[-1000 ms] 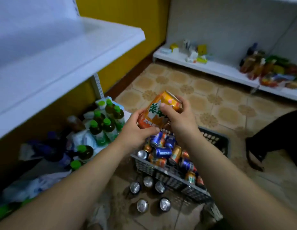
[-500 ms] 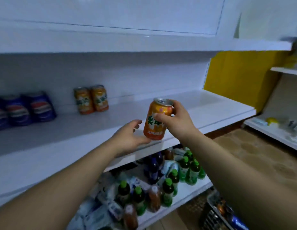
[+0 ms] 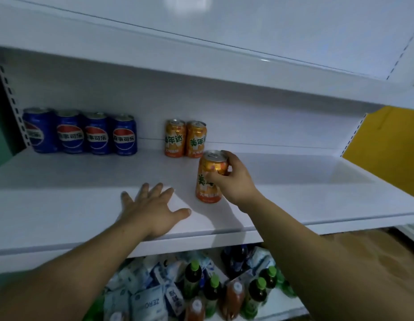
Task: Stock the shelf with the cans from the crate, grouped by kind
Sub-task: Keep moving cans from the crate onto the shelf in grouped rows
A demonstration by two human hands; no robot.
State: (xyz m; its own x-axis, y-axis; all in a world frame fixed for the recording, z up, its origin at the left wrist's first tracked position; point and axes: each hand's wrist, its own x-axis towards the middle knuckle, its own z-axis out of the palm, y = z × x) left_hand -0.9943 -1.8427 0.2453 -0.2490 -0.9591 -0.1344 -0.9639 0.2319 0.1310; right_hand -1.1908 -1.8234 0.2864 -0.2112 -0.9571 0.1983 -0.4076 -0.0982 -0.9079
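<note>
The right hand (image 3: 233,181) gripped the held can (image 3: 209,179) near its top, thumb across the front and fingers curled round the back. This orange can showed a green "美" on its label. The thumb covered the characters that followed, and the white line on the darker band at the base was too blurred to read. Its silver lid and pull tab faced up. It leaned slightly and its base sat at the white shelf (image 3: 294,193), though I could not tell if it rested there fully. It was just in front of, and a little right of, the two orange cans (image 3: 185,139) by the back panel, which touched each other and read "美年达" in green.

Well to their left, four blue cans (image 3: 81,133) stood in a tight row, each with a red, white and blue globe and "百事可乐"; the leftmost label was turned partly away.

The left hand (image 3: 152,209) lay open, palm down with fingers spread flat, on the smooth shelf near its front edge, apart from the held can.

Below, half hidden by the forearms, stood dark bottles (image 3: 193,276) with green caps and a heap of soft pale packets (image 3: 147,304), one printed "ZERO" upside down. A yellow wall (image 3: 386,140) showed at the right.
</note>
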